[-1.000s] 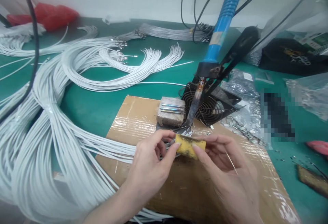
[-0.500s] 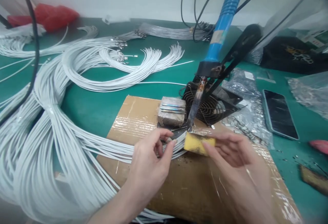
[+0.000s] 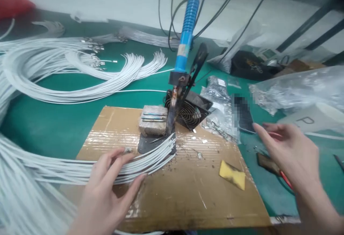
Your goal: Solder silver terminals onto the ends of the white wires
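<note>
My left hand lies over the white wire bundle, thumb on its near side and fingers on its far side, spread rather than closed. The wires' ends fan out on a dark pad below a blue-handled soldering iron that stands tilted. At the right my right hand reaches over a red-handled tool, thumb and fingers apart; its shape is mostly hidden. A yellow sponge with dark stains lies loose on the cardboard.
Beside the iron sit a block with solder-like metal strips and a black fan. Small metal connectors spill from a plastic bag. A phone, a brown sponge-like piece and more wire coils lie around.
My right hand has let go of the yellow sponge, now on the cardboard, and moved right to the red-handled tool. My left hand has opened from a pinch. The view has shifted right.
</note>
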Demonstrator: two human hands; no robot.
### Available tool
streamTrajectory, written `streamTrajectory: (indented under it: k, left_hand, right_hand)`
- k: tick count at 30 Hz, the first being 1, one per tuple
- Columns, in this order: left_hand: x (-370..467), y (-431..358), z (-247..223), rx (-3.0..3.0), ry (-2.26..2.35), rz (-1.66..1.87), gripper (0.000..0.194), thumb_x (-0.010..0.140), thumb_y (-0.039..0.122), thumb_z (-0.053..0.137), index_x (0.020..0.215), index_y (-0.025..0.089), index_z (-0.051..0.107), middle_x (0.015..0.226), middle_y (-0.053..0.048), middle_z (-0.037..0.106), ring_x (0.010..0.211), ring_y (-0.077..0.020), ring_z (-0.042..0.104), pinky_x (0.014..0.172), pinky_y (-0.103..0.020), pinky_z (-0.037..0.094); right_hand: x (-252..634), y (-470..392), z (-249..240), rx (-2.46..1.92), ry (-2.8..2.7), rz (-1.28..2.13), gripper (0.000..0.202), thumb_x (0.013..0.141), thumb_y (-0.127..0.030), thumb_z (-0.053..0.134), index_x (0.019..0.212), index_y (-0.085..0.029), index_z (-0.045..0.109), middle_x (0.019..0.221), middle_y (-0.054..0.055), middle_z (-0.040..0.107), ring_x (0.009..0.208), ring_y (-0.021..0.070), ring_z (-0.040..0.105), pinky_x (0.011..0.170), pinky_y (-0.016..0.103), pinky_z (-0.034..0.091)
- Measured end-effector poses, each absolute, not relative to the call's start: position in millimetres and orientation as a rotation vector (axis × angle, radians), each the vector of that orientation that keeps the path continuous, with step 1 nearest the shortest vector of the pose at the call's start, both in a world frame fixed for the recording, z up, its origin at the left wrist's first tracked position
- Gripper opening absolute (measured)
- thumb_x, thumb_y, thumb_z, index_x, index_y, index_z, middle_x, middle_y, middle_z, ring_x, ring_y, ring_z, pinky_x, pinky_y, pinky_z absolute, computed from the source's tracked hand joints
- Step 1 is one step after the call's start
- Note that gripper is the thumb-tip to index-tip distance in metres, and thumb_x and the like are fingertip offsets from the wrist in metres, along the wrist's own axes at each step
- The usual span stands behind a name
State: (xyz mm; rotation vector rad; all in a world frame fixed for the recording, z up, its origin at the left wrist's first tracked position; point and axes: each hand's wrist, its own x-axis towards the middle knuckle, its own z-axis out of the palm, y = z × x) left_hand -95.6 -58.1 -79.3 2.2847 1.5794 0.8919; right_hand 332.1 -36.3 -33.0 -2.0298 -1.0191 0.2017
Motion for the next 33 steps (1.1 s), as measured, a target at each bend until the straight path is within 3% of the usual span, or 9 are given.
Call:
streamTrajectory:
  k: [2, 4, 5, 9, 15, 33]
  left_hand:
    - [-97, -57, -84, 2.318, 1.541, 0.849, 0.043, 0.096, 0.035, 0.069, 0.136, 0.025, 0.056, 0.129, -0.012, 0.058, 0.117, -0.0364, 0.058, 0.098, -0.052, 0.044]
    - [-98, -55, -87, 2.362, 1.498, 0.828, 0.044, 0.096, 0.033, 0.070, 0.137, 0.025, 0.055, 0.125, -0.011, 0.058, 0.114, -0.0360, 0.057, 0.096, -0.052, 0.042]
    - [-98, -55, -88, 2.374, 1.482, 0.823, 0.041, 0.097, 0.032, 0.069, 0.135, 0.025, 0.056, 0.123, -0.011, 0.057, 0.114, -0.0356, 0.056, 0.097, -0.051, 0.041]
    - [-99, -52, -90, 2.391, 1.456, 0.827, 0.030, 0.099, 0.027, 0.065, 0.128, 0.026, 0.059, 0.119, -0.009, 0.055, 0.115, -0.0330, 0.054, 0.097, -0.046, 0.041]
    - [-99, -50, -87, 2.454, 1.455, 0.807, 0.029, 0.098, 0.026, 0.065, 0.126, 0.024, 0.059, 0.118, -0.008, 0.053, 0.114, -0.0300, 0.056, 0.095, -0.041, 0.041]
    - [-99, -47, -90, 2.470, 1.450, 0.835, 0.025, 0.099, 0.026, 0.065, 0.123, 0.024, 0.059, 0.116, -0.008, 0.055, 0.111, -0.0293, 0.056, 0.092, -0.040, 0.042]
  right_hand:
    - [343, 1, -32, -2.260, -0.999, 0.130, 0.021, 0.104, -0.039, 0.061, 0.104, -0.020, 0.072, 0.109, 0.005, 0.070, 0.107, 0.0220, 0.068, 0.094, 0.041, 0.054]
    - [350, 32, -37, -2.401, -0.987, 0.129, 0.032, 0.106, -0.043, 0.056, 0.117, -0.018, 0.071, 0.120, 0.006, 0.069, 0.111, 0.0260, 0.069, 0.093, 0.041, 0.057]
    - [353, 45, -41, -2.461, -0.947, 0.121, 0.033, 0.102, -0.042, 0.066, 0.122, -0.017, 0.068, 0.123, 0.009, 0.069, 0.109, 0.0246, 0.069, 0.092, 0.045, 0.058]
    - [361, 67, -57, -2.579, -0.850, 0.116, 0.040, 0.100, -0.039, 0.070, 0.133, -0.017, 0.064, 0.133, 0.011, 0.066, 0.115, 0.0267, 0.068, 0.096, 0.049, 0.058]
    - [377, 69, -73, -2.576, -0.817, 0.106, 0.040, 0.100, -0.038, 0.069, 0.133, -0.017, 0.064, 0.133, 0.011, 0.066, 0.114, 0.0262, 0.068, 0.095, 0.049, 0.059]
    - [413, 79, -101, -2.466, -1.020, 0.057, 0.037, 0.100, -0.037, 0.069, 0.131, -0.017, 0.065, 0.131, 0.010, 0.067, 0.113, 0.0252, 0.069, 0.095, 0.048, 0.059]
